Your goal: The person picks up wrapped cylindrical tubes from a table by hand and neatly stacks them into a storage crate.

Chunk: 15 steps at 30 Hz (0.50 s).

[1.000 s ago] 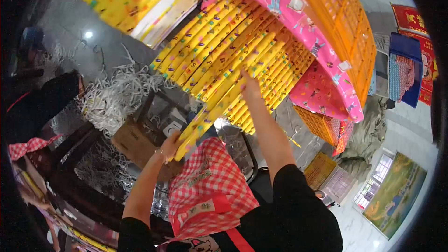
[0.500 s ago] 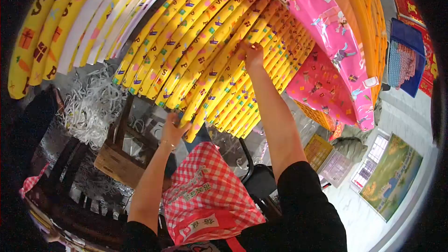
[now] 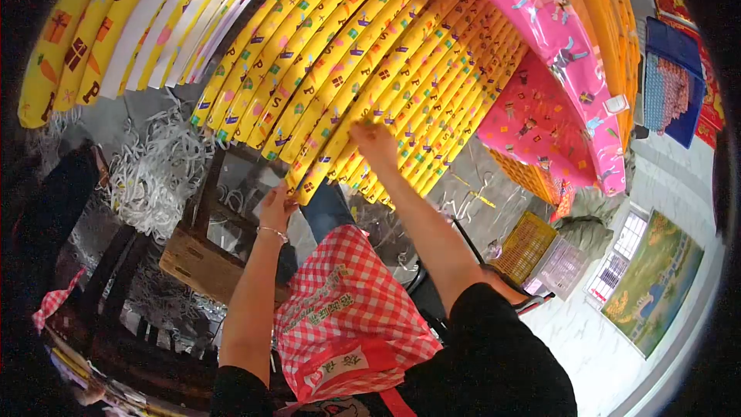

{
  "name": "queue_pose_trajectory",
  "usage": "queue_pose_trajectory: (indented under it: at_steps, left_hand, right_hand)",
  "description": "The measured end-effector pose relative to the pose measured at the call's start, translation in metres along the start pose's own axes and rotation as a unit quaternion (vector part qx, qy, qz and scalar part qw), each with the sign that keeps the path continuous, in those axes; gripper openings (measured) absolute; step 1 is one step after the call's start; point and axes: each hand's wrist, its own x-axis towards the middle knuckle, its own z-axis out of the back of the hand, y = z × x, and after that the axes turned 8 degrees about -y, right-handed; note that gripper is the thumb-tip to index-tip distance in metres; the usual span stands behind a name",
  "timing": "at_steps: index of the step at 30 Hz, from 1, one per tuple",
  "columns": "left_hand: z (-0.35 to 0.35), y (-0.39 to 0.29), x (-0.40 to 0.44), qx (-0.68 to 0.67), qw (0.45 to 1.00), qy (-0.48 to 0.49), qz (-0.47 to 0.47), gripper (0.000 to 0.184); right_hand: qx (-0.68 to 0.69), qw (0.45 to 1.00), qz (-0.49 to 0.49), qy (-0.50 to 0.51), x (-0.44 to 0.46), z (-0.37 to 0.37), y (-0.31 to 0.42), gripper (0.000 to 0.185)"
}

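Note:
Long yellow printed strips [image 3: 301, 93], patterned with presents and letters, hang side by side in a dense fanned row. My left hand [image 3: 276, 207], wearing a bracelet, is at the lower end of one front strip, its fingers closed on the corner. Farther along the same strip, my right hand [image 3: 376, 144] is curled against its lower edge. The fingertips of my right hand are partly hidden, and they look closed on that edge.
Pink printed sheets [image 3: 532, 123] hang on the right. White shredded strips [image 3: 154, 177] lie heaped at left, beside a wooden stool [image 3: 204, 262]. A yellow crate [image 3: 523, 247] stands at right. My checked red apron [image 3: 351, 316] is below.
My right hand has come down and left along the strip, toward my body. My left hand has shifted slightly left and down, its fingers now closed at the strip's end.

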Motion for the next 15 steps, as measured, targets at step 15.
queue_pose_trajectory:
  at_steps: [15]
  left_hand:
    - [-0.004, -0.004, -0.011, -0.100, 0.993, 0.042, 0.055, 0.022]
  right_hand:
    - [0.207, 0.978, -0.024, 0.013, -0.036, -0.019, 0.022, 0.028]
